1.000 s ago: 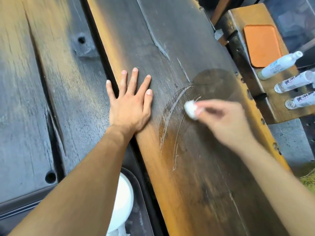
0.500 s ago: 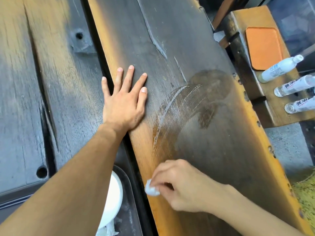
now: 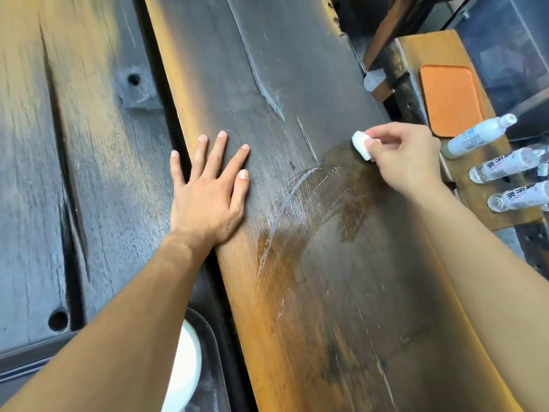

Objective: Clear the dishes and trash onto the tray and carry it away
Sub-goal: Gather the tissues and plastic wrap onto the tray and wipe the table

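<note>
on the dark tray (image 3: 218,367) at lower left sits a white bowl (image 3: 184,373).

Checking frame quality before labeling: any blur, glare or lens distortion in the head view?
Head view: motion blur smears the left planks and the near tabletop; left hand and right hand with the white wad are fairly sharp; wet streaks catch some sheen; wide-angle stretch shows in the forearms and the bottles.

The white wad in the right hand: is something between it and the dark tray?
Yes. The left forearm lies across the tray, covering most of it and the white dish. The white wad is pinched in the right hand.
</note>
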`<action>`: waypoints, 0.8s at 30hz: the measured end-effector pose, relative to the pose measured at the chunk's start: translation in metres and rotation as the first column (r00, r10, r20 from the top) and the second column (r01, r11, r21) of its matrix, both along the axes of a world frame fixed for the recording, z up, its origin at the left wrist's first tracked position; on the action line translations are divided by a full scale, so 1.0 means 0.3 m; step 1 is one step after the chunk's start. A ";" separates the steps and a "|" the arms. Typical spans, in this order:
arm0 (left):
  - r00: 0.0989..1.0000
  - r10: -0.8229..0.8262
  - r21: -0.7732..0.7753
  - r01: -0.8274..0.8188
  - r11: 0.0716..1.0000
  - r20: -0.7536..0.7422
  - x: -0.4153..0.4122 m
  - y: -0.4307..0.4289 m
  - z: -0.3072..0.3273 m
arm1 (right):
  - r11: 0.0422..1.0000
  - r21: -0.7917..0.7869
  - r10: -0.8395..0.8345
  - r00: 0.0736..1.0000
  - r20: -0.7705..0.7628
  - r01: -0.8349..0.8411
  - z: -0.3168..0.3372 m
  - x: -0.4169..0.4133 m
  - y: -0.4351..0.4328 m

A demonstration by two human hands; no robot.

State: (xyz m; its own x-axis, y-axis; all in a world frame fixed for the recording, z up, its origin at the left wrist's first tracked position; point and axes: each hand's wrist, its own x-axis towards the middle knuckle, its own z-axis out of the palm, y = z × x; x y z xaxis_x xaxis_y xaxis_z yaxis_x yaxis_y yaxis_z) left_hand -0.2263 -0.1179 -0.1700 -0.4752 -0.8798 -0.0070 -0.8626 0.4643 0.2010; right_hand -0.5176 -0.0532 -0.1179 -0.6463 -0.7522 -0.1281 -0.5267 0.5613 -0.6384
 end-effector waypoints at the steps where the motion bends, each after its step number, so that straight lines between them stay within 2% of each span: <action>1: 1.000 0.000 -0.005 0.000 1.000 0.001 0.001 0.001 0.000 | 1.000 0.000 0.024 0.999 -0.043 -0.024 0.000 0.001 -0.001; 3: 1.000 0.001 -0.009 -0.001 1.000 0.001 0.001 0.000 0.000 | 1.000 -0.010 0.025 0.997 -0.069 -0.025 -0.001 -0.002 -0.004; 6: 1.000 -0.001 -0.006 0.001 1.000 0.000 0.002 0.001 0.000 | 0.989 -0.060 -0.130 0.983 0.128 0.138 -0.026 -0.045 -0.006; 7: 1.000 -0.002 -0.004 0.002 1.000 0.002 0.003 0.002 0.001 | 0.981 -0.069 -0.173 0.976 0.130 0.183 -0.035 -0.066 -0.002; 9: 1.000 -0.001 -0.002 0.001 1.000 0.004 0.003 0.002 0.001 | 0.984 -0.078 -0.159 0.987 0.030 0.161 -0.037 -0.091 0.012; 11: 1.000 0.001 0.000 -0.001 1.000 0.005 0.003 0.002 0.001 | 0.996 -0.080 -0.054 0.986 -0.155 0.042 -0.033 -0.081 0.032; 14: 1.000 -0.001 -0.005 0.001 1.000 0.006 0.003 0.000 0.001 | 0.952 -0.115 0.208 0.872 -0.443 -0.285 -0.047 -0.036 0.052; 17: 1.000 0.001 -0.008 -0.001 1.000 0.002 0.003 0.000 -0.001 | 0.915 -0.018 0.330 0.771 -0.544 -0.404 -0.080 -0.015 0.082; 21: 1.000 0.004 -0.008 -0.003 1.000 0.005 0.004 0.000 -0.003 | 0.904 0.015 0.367 0.756 -0.542 -0.428 -0.070 -0.024 0.092; 24: 1.000 0.001 -0.006 -0.001 1.000 0.008 0.003 -0.001 -0.002 | 0.961 -0.013 0.252 0.894 -0.370 -0.276 -0.040 -0.045 0.066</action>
